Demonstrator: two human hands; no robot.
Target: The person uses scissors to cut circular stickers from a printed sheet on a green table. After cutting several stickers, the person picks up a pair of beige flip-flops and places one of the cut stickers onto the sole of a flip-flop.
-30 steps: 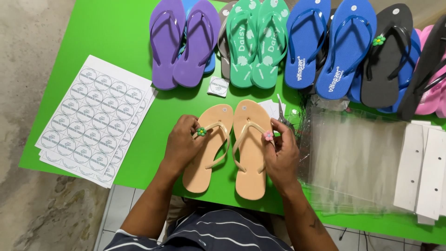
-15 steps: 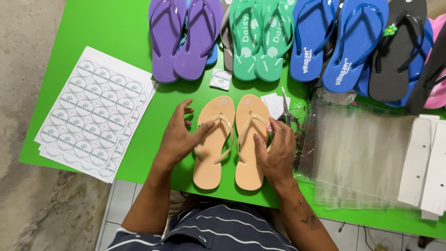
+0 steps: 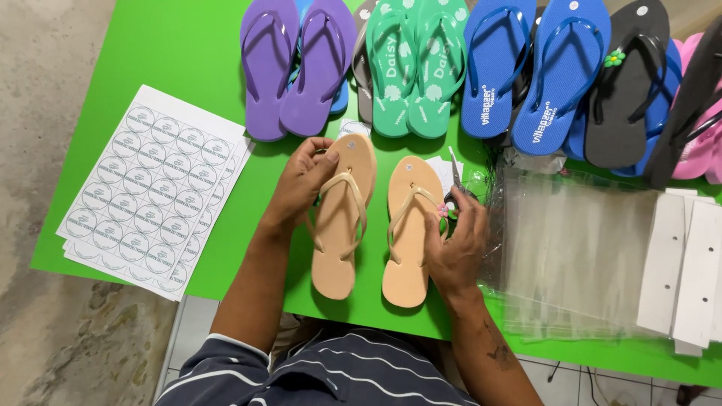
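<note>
- Bright green surface (image 3: 188, 68): your hands work on two beige rubber flip-flops.
- Left hand (image 3: 301, 184) grips the left flip-flop (image 3: 338, 240).
- Right hand (image 3: 455, 244) pinches a small pink flower charm (image 3: 444, 213) at the right flip-flop (image 3: 406, 248) strap; fitting looks unfinished.

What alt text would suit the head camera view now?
A person's left hand grips one beige flip-flop while the right hand holds the strap of its pair, on a green table beside sticker sheets and colourful flip-flops.
</note>
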